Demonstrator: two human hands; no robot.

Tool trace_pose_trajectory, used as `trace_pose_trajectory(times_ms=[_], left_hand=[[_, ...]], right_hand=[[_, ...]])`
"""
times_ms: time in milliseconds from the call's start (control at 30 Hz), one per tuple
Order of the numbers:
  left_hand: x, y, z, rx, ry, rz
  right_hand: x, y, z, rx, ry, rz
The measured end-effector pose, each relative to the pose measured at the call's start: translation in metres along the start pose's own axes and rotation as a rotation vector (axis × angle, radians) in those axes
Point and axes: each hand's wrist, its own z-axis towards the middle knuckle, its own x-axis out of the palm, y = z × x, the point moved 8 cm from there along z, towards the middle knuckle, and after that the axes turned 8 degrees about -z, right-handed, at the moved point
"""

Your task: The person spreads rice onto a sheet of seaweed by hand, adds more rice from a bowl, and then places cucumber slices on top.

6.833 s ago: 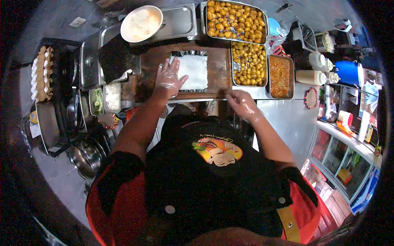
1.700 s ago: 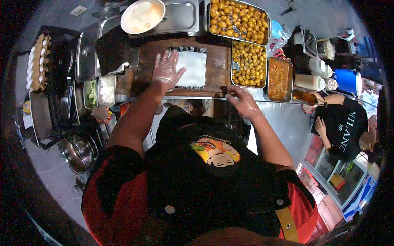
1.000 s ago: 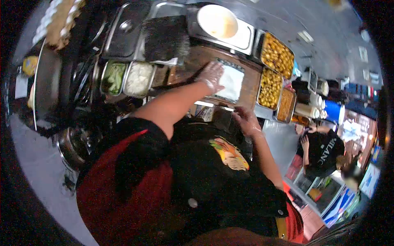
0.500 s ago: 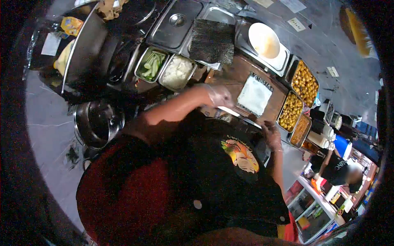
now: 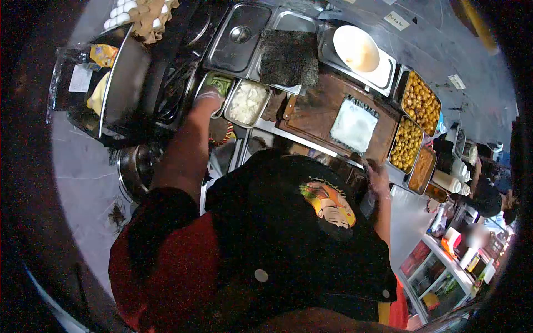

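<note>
My gloved left hand (image 5: pixel 209 100) reaches into the metal tray of green cucumber strips (image 5: pixel 221 84); its fingers are hidden down among them. Beside that tray is another of white chunks (image 5: pixel 248 102). My gloved right hand (image 5: pixel 378 178) rests near the counter's front edge, fingers loosely spread and holding nothing I can see. On the brown cutting board (image 5: pixel 311 114) lies a nori sheet covered with a white rice layer (image 5: pixel 354 127), dark nori showing along its edges. A stack of dark nori sheets (image 5: pixel 288 57) sits behind the board.
A white bowl (image 5: pixel 356 48) stands at the back. Trays of small browned potatoes (image 5: pixel 421 104) and an orange-brown filling (image 5: pixel 421 171) line the right side, with bottles (image 5: pixel 447 181) beyond. Eggs (image 5: pixel 120 13) are at upper left. A co-worker (image 5: pixel 482 206) is at far right.
My left hand has moved left from beside the cutting board into the cucumber tray. The right hand stays by the counter edge. The view has shifted slightly.
</note>
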Motion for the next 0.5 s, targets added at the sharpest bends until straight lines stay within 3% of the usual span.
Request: trace_pose_trajectory(times_ms=[100,300,400,500], left_hand=[[0.01,-0.002,-0.001,-0.039,0.017,0.013],[0.024,0.007,-0.002,-0.019,-0.028,0.038],[0.007,0.005,-0.008,0.124,-0.07,0.048],[0.001,0.005,-0.004,0.288,-0.095,0.12]], right_hand=[[0.012,-0.062,0.008,-0.013,-0.101,0.04],[0.008,-0.083,-0.012,0.129,-0.067,-0.096],[-0.003,-0.051,-0.031,0.183,-0.064,-0.061],[0.008,-0.072,-0.023,0.177,-0.044,0.001]])
